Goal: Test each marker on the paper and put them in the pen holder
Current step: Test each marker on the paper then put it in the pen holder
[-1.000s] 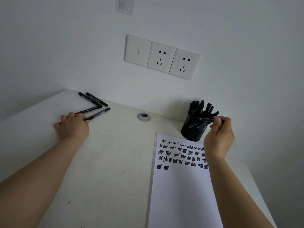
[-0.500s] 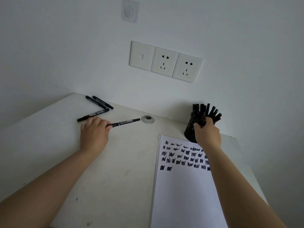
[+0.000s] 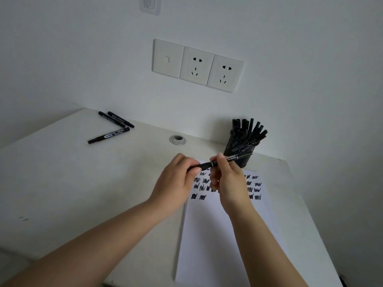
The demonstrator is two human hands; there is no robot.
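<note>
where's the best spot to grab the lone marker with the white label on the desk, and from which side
Pinch the marker with the white label around its labelled mid-barrel, coming down from above with fingers across its width. It lies flat on the desk, apart from the pair of markers behind it, so both long sides look free.

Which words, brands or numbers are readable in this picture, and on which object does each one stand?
None can be read with certainty.
Lone marker on the desk: white label, print too blurred.
Held marker: white print, too small.
Pen holder: pale lettering on the markers inside, blurred.
Paper: only scribbles, no words.
</note>
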